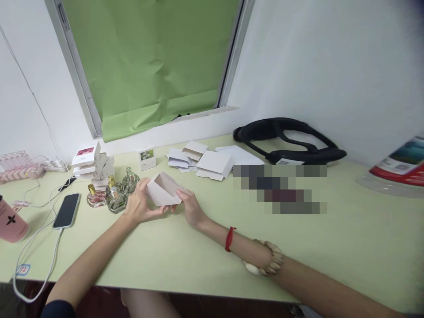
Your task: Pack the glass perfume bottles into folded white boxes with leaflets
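The left hand (141, 205) is gripping the left side of a white, open-ended cardboard box (160, 196) over the pale-green table (185, 265), the right hand (192, 207) is pinching its right edge, and rounded clear-glass bottles (116, 202) are standing nearer the left.

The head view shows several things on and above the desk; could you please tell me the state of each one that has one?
white box: open, held between left hand and right hand
perfume bottles: upright, clustered
phone: lying flat, screen dark, plugged in
green-printed box: standing, looks closed
boxes at left: piled up
white cartons: lying overlapped, apparently flattened
pink cup: standing, partly out of frame
green sheet: hanging, creased
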`<state>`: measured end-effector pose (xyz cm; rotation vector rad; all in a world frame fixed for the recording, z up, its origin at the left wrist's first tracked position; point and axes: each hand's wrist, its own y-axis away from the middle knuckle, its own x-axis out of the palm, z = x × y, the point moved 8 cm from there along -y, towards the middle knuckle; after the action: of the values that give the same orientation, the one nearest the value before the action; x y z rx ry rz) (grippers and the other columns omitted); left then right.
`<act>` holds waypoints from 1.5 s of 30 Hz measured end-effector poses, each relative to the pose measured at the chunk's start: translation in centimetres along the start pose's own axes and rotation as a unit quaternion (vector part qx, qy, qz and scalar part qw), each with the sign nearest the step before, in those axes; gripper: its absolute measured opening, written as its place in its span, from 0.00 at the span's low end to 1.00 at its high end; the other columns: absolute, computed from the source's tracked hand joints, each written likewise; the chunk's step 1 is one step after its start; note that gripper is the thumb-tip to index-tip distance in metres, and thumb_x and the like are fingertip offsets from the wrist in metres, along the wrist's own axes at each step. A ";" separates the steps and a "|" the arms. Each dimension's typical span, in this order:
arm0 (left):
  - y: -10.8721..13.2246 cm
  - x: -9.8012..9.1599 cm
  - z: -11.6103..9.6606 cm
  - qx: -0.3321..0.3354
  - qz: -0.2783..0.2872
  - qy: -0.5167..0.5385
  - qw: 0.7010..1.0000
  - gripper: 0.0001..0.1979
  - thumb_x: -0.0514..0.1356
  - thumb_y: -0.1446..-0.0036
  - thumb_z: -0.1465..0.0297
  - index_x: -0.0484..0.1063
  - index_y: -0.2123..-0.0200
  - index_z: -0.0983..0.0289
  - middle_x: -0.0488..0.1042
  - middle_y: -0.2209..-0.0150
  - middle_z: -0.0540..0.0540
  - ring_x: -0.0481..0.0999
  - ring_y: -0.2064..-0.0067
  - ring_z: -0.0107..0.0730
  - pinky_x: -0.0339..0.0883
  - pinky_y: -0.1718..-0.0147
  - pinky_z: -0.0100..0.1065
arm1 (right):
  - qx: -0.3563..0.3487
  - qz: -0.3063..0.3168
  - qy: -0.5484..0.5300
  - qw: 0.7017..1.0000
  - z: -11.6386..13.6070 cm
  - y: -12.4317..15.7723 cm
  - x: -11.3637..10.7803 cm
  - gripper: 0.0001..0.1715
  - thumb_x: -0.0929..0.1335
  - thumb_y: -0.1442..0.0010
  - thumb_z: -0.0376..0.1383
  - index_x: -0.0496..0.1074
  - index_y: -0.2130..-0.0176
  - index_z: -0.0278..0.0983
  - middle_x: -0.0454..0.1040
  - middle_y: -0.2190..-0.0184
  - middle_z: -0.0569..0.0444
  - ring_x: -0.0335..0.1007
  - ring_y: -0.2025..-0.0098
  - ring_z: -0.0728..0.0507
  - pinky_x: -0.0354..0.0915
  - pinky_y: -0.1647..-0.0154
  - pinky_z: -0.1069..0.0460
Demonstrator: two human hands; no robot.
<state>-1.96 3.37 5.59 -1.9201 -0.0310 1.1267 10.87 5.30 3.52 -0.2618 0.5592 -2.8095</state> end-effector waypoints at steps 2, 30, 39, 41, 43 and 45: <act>0.0 -0.1 -0.1 0.005 -0.001 -0.006 1.000 0.48 0.65 0.53 0.53 0.41 0.39 0.62 0.62 0.44 0.69 0.71 0.46 0.49 0.74 0.69 0.36 | 0.012 -0.007 -0.003 1.000 -0.4 -0.1 -0.1 0.24 0.62 0.44 0.55 0.70 0.70 0.39 0.72 0.82 0.52 0.68 0.81 0.41 0.64 0.84 0.48; 0.0 1.2 0.4 -0.055 0.124 0.027 0.990 0.52 0.65 0.56 0.51 0.43 0.35 0.64 0.61 0.40 0.67 0.72 0.47 0.50 0.76 0.63 0.41 | -0.053 -0.123 0.040 0.990 -0.2 -0.4 -2.1 0.27 0.64 0.47 0.45 0.64 0.48 0.39 0.71 0.48 0.48 0.67 0.47 0.36 0.66 0.49 0.46; 0.2 2.0 -0.3 -0.026 0.184 0.047 0.981 0.51 0.62 0.54 0.49 0.44 0.33 0.63 0.65 0.40 0.64 0.76 0.52 0.48 0.74 0.62 0.40 | -0.009 -0.050 -0.033 0.998 -1.1 -0.1 -1.0 0.35 0.62 0.45 0.49 0.62 0.42 0.39 0.72 0.48 0.48 0.69 0.48 0.35 0.66 0.46 0.42; 0.3 2.1 -0.2 -0.026 0.187 0.035 0.981 0.51 0.61 0.54 0.48 0.45 0.33 0.63 0.68 0.42 0.63 0.76 0.51 0.48 0.74 0.61 0.39 | -0.020 -0.043 -0.019 0.999 -1.1 -0.1 -1.0 0.36 0.61 0.44 0.50 0.60 0.40 0.39 0.71 0.46 0.47 0.67 0.46 0.35 0.63 0.43 0.41; 0.4 2.3 0.2 -0.037 0.188 0.022 0.981 0.49 0.60 0.52 0.48 0.45 0.33 0.62 0.72 0.46 0.62 0.77 0.53 0.48 0.73 0.63 0.39 | -0.037 -0.059 0.021 0.997 -1.2 -0.1 -1.4 0.36 0.60 0.43 0.51 0.59 0.39 0.40 0.66 0.42 0.48 0.63 0.41 0.35 0.60 0.40 0.40; 0.5 2.3 0.5 -0.046 0.185 0.015 0.982 0.48 0.58 0.51 0.48 0.45 0.33 0.62 0.73 0.49 0.62 0.77 0.55 0.47 0.73 0.64 0.39 | -0.052 -0.081 0.058 0.994 -1.2 -0.2 -1.9 0.36 0.60 0.43 0.52 0.59 0.39 0.42 0.61 0.38 0.50 0.58 0.38 0.35 0.58 0.39 0.40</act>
<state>-1.17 4.43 3.56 -2.0788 0.3074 1.3580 12.39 6.44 2.24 -0.1705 0.7428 -2.9710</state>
